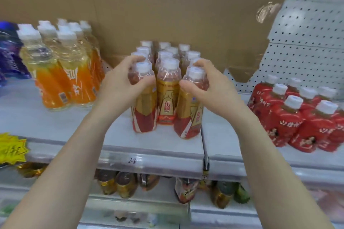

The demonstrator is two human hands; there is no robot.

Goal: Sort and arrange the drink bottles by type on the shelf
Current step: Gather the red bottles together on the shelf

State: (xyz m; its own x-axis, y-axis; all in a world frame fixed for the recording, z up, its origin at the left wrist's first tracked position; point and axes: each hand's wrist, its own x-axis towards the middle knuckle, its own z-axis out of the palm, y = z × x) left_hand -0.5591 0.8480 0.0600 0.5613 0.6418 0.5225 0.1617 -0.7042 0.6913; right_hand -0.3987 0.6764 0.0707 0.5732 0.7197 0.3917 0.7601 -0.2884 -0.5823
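**Two hands gripping the front bottles of a gold-and-red drink cluster on a shop shelf**

The left hand was curled round the neck and shoulder of the front-left bottle, and the right hand was curled the same way round the front-right bottle. Both bottles belonged to a tight block of gold-and-red bottles standing mid-shelf, on the white shelf, in front of a cardboard sheet. A group of orange bottles stood well apart to the left and a group of red-labelled bottles well apart to the right.

Every bottle in the block stood with its long axis vertical, white cap up and label facing the viewer. The front-right bottle looked tipped, cap leaning in toward the block and base kicked outward, though the wide lens may have exaggerated this.

The main risk seemed to be toppling: the grips sat high, so a sideways pull could swing a base out and knock the close-packed neighbours over in a row. The two front bottles also stood near the shelf's front edge, so a bottle dragged forward could slip off onto the lower shelf
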